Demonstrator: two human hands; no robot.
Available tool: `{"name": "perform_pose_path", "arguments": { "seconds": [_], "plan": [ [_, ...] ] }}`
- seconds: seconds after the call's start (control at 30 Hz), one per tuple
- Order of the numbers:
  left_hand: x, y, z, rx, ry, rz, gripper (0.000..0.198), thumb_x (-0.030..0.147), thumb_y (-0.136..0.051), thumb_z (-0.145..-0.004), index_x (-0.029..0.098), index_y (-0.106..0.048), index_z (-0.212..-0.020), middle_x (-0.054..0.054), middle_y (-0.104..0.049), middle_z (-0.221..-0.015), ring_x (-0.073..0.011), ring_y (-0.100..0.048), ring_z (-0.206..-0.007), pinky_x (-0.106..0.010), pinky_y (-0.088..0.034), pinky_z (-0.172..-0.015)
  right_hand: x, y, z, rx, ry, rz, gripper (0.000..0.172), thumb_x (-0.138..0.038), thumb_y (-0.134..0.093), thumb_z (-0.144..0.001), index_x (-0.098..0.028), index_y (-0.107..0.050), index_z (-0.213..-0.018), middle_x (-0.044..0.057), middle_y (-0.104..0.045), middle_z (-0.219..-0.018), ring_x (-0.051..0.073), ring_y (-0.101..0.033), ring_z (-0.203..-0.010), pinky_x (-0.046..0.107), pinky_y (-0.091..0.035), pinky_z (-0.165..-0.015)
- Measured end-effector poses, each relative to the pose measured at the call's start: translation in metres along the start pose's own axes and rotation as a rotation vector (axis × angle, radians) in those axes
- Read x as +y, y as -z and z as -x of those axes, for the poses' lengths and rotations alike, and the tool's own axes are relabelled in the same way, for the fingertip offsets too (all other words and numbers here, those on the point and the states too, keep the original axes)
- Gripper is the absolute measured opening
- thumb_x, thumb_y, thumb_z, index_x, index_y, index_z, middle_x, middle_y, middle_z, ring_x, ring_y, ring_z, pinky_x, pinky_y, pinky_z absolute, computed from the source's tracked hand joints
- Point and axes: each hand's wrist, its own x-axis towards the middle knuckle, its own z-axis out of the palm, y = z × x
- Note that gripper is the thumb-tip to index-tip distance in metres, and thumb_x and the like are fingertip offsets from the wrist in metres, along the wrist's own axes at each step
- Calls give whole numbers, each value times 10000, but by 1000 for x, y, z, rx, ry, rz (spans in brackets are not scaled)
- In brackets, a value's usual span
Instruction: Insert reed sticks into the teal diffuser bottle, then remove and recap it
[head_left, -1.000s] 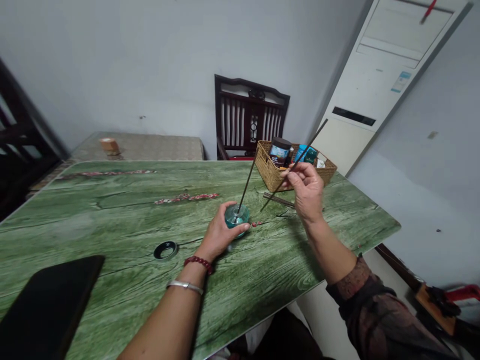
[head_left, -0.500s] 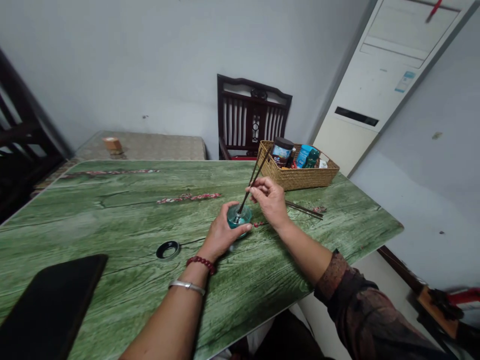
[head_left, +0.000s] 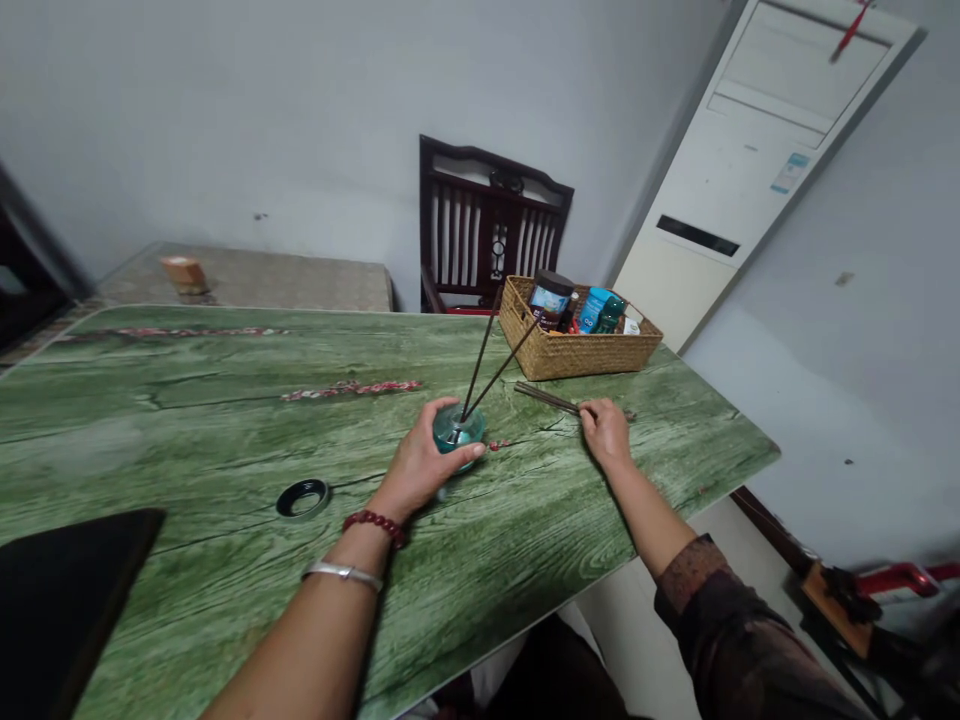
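My left hand is wrapped round a small teal glass reed diffuser bottle on the table. Two thin dark reed sticks lean apart out of its neck. To the right, my right hand has its fingers closed on the near end of several dark reed sticks lying on the tabletop; how many it pinches is hidden. A black ring-shaped cap lies left of my left wrist.
On the green wood-patterned table, a woven basket of jars and bottles stands at the back right. A dark flat board lies at the front left. Beyond are a dark wooden chair and a side table with an orange cup.
My right hand has let go of the sticks in the bottle and moved right to the sticks on the table. The two sticks in the bottle have spread apart. My left hand still holds the bottle.
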Motion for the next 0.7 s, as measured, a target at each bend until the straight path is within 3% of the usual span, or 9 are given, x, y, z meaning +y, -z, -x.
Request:
{"name": "perform_pose_path", "arguments": {
  "seconds": [0.2, 0.3, 0.47, 0.7],
  "plan": [
    [-2, 0, -1, -12, 0, -8, 776, 532, -765, -660, 198, -480, -1301, -118, -644, -1197, -311, -635, -1113, -463, -498, -970, -4, -9, 2, -161, 61, 227, 300, -192, -531, -929, -169, -734, -1149, 134, -670, -1046, 245, -567, -993, 326, -398, -898],
    [-2, 0, 0, -19, 6, -5, 779, 531, -767, -664, 201, -474, -1307, -118, -641, -1197, -315, -627, -1125, -472, -490, -983, -6, -7, 3, -174, 61, 282, 257, -207, -539, -930, -166, -731, -1096, 131, -656, -1019, 248, -556, -980, 326, -392, -879],
    [-4, 0, 0, -21, -4, -5, 779, 539, -767, -674, 206, -468, -1311, -117, -626, -1224, -308, -626, -1119, -475, -486, -993, -8, -5, 5, -183, 117, 242, 176, -278, -589, -929, -178, -714, -1002, 107, -647, -991, 241, -554, -967, 309, -392, -868],
    [-4, 0, -1, -28, -9, -1, 787, 542, -767, -672, 201, -459, -1312, -121, -618, -1234, -311, -615, -1139, -481, -474, -1008, -10, -6, 5, -201, 190, 170, 129, -209, -565, -929, -174, -688, -909, 90, -650, -933, 226, -560, -947, 292, -393, -843]
  ]
}}
